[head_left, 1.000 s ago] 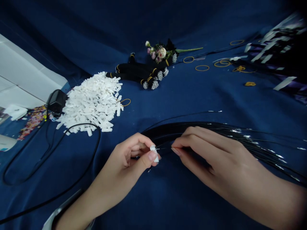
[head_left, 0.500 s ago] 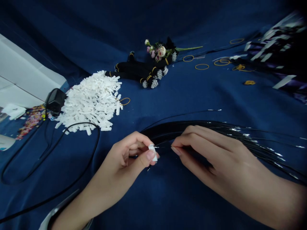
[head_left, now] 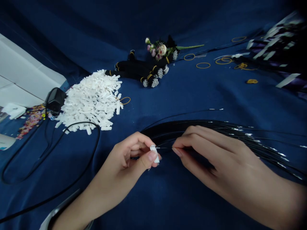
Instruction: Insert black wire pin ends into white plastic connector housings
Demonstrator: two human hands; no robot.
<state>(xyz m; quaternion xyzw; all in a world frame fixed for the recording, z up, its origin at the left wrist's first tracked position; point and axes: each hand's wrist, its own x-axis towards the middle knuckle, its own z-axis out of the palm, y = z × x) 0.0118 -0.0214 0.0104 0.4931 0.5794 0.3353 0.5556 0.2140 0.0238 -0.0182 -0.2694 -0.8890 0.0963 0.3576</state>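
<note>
currently, the left hand [head_left: 122,156] grasps a small white rectangular plastic tab [head_left: 154,154] between the thumb and the bent forefinger, with the other fingers curled inward behind it. the right hand [head_left: 211,156] sits just beside it, thumb and forefinger pinched on a fine dark wire strand [head_left: 165,148] that crosses the short gap between the tab and the right fingertips; how the strand meets the tab is too small to tell. a long curved bundle of thin black wires [head_left: 203,127] with silver-tipped ends lies under and beyond the right hand on a deep blue cloth [head_left: 182,198], fanning toward the right edge of the view. a silver-grey wrist band [head_left: 59,212] shows at the left wrist. up and to the left of the hands lies a heaped pile of white plastic tabs [head_left: 90,102], with a black cable [head_left: 97,143] looping beside it and a black power adapter [head_left: 55,100] at its far left edge. farther ahead lie black bound bundles with silver tinsel tips [head_left: 141,72], next to a pink and cream artificial flower spray [head_left: 160,49], and amber rubber bands [head_left: 203,65] are scattered on the cloth to the right
</note>
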